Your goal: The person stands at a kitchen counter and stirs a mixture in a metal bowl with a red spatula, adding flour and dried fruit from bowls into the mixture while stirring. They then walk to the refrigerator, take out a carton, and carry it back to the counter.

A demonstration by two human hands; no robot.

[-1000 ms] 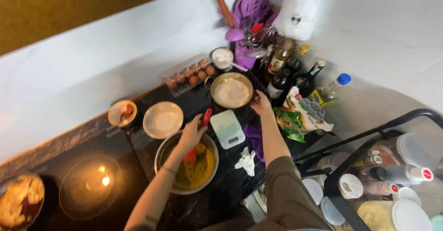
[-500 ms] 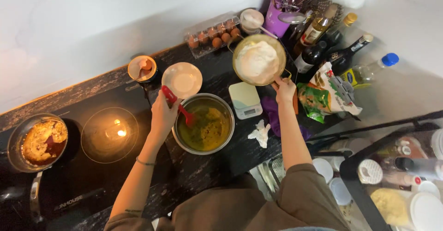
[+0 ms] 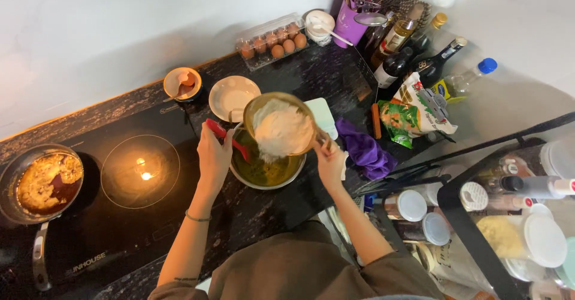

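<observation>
Over the mixing bowl [image 3: 263, 171] of yellow batter, right hand [image 3: 330, 162] fingers clamp a tilted flour bowl [image 3: 280, 126], left hand [image 3: 214, 156] fingers a red spatula [image 3: 226, 138]

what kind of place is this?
Most likely a home kitchen: a black induction hob with a frying pan on it, an egg carton against the white wall, and sauce bottles crowded on the counter beside a mixing bowl.

My left hand [image 3: 214, 156] is closed in a grip, forearm stretched forward; my right hand [image 3: 330, 159] is clenched too, elbow bent outward.
</observation>
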